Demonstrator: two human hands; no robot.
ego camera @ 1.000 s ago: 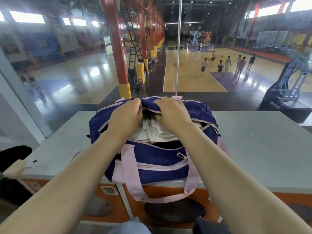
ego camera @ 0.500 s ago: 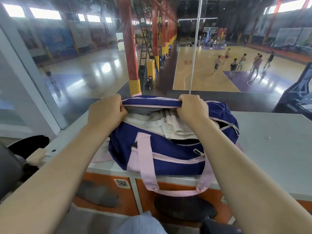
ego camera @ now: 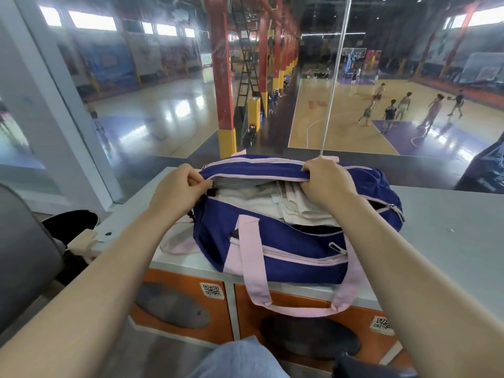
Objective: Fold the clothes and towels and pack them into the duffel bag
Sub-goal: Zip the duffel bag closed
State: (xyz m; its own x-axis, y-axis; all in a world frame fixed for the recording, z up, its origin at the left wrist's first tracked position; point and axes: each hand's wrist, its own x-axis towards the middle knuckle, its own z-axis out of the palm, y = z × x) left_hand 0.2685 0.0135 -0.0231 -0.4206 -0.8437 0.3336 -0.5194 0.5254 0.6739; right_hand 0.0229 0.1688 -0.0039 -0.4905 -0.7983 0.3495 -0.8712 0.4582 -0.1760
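Two bare hands are curled on a soft navy duffel bag [ego camera: 286, 241] with pale pink trim, set at the front edge of a smooth grey countertop [ego camera: 450, 227]. The zipper end is pinched by the left hand [ego camera: 177, 192]; the far flap's fabric is gripped by the right hand [ego camera: 327, 181]. Folded off-white towels [ego camera: 272, 205], ribbed and layered, are seen inside the open mouth. A pink webbing strap [ego camera: 253, 266] hangs in a loop over the front edge.

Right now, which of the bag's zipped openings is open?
The big top opening of the duffel bag, gaping between both hands with folded towels showing. The front pocket zipper below it runs closed.
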